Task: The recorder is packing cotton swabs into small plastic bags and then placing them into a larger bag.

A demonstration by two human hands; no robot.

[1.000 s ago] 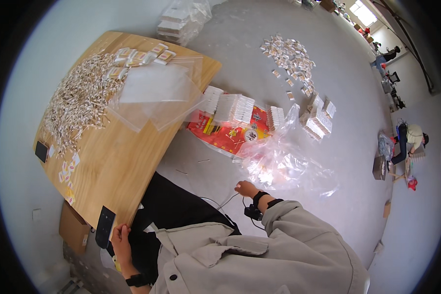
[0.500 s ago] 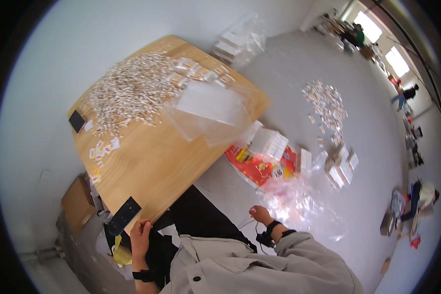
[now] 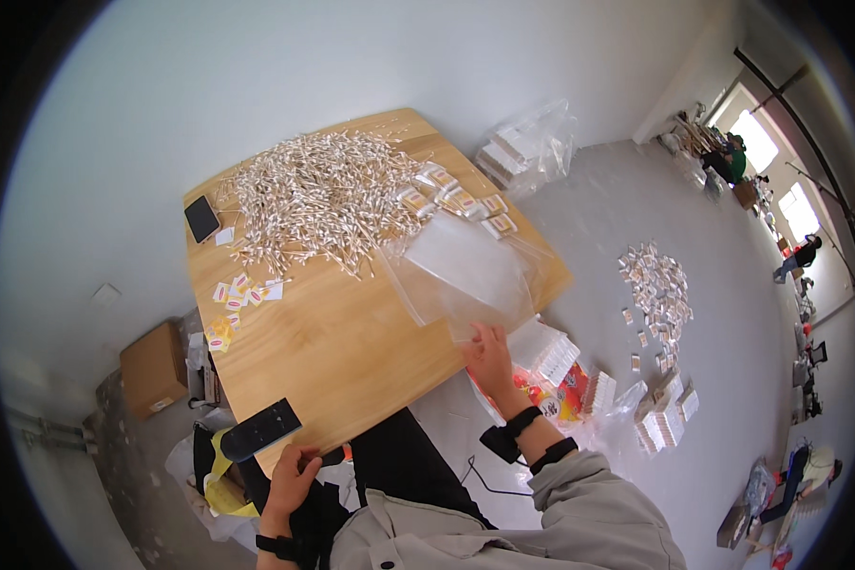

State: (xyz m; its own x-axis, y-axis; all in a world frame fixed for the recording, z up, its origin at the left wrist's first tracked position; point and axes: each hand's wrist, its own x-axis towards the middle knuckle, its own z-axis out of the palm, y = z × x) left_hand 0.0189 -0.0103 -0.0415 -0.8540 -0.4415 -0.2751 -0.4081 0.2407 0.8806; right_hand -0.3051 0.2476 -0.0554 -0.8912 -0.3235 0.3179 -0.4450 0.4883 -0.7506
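My right hand (image 3: 489, 359) reaches over the table's right edge, its fingers apart at the near corner of the clear plastic bags (image 3: 470, 266) lying flat there. Whether the fingertips press on the film is hard to see. My left hand (image 3: 290, 483) rests by the near table edge, fingers loosely bent and holding nothing visible. Just beyond it lies a dark, flat phone-like device (image 3: 261, 429). A large heap of loose cotton swabs (image 3: 318, 199) covers the far part of the table, with several small packs of swabs (image 3: 456, 199) beside it.
The wooden table (image 3: 332, 351) also bears a black phone (image 3: 201, 219) and small yellow-and-white labels (image 3: 233, 304). On the floor to the right are white boxes (image 3: 660, 413), scattered small packs (image 3: 657, 294) and a red printed bag (image 3: 570, 391). A cardboard box (image 3: 154, 370) stands left. People work far right.
My right hand has moved forward from beside my body to the plastic bags, its fingers opening. My left hand stays near the table edge. The whole view has shifted.
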